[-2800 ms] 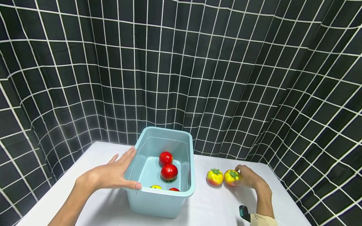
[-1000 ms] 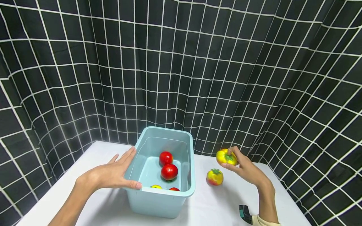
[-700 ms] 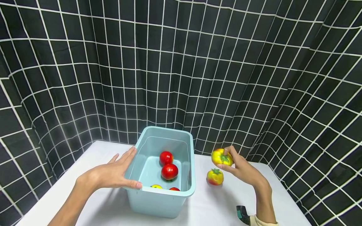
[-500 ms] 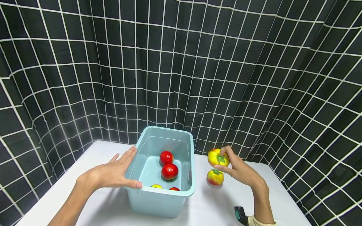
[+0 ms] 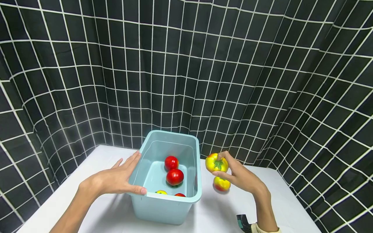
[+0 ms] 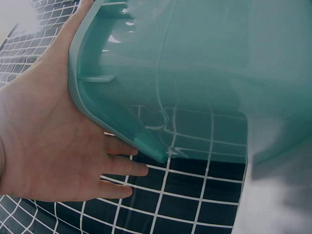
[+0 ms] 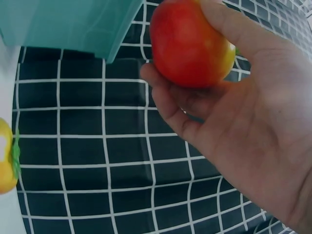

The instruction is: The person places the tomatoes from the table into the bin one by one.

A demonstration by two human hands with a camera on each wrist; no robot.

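Note:
My right hand [image 5: 243,176] pinches a yellow-and-red tomato [image 5: 212,164] with a green leafy top, raised above the table just right of a light blue bin [image 5: 163,210]. From the right wrist view, the held tomato's red underside [image 7: 183,46] shows between thumb and curled fingers. A second such tomato [image 5: 222,185] sits on the table below, partly covered by the hand and the held one. My left hand [image 5: 109,182] rests along the bin's left near corner, fingers straight. Inside the bin lie two red tomatoes [image 5: 175,177]; tops of a yellow and a red piece peek over the near wall.
A white-covered table [image 5: 215,213] carries everything. Behind and on both sides hangs a black curtain [image 5: 186,81] with a white grid. The bin's raised rim [image 5: 199,174] stands between its contents and the tomatoes on the right.
My right hand has picked up the farther-right tomato and lifted it. It has since carried it left, over the remaining tomato and closer to the bin. My left hand has stayed put.

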